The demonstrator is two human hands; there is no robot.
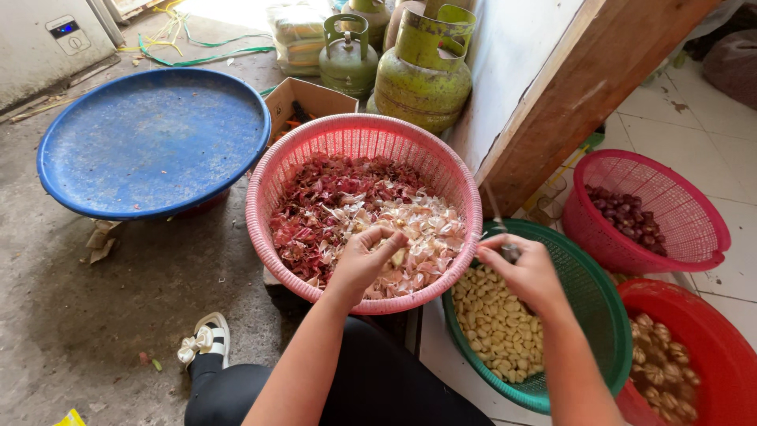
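**Garlic peeling, well under way**

There I was, crouched over the baskets, both hands busy. My left hand (364, 259) hung over the big pink basket (264, 197), fingers curled in and pinching a single garlic clove (398, 255), pale and half bare, just above the heap of peelings (339, 209). That heap was deep: papery white garlic skins on my side, purplish-red onion skins toward the far rim.

My right hand (527, 272) was closed around the handle of a small knife (498, 221), blade pointing up and away, thin and blurred; I could not tell much more of it. That hand sat over the green basket (607, 315), just right of the pink one, their rims touching.

How far had I got? By my reckoning, a good way in. The green basket held a thick layer of peeled cloves (497, 327), smooth and cream-yellow. But the red tub (710, 347) at my right still carried unpeeled garlic (662, 379), skins on, brownish and dull, so plenty was left. Behind it, a second pink basket (702, 229) held small dark-red shallots (627, 217), unpeeled as far as I could see.

Off to my left sat a wide blue tray (150, 142), and beyond the baskets some green gas cylinders (422, 67).
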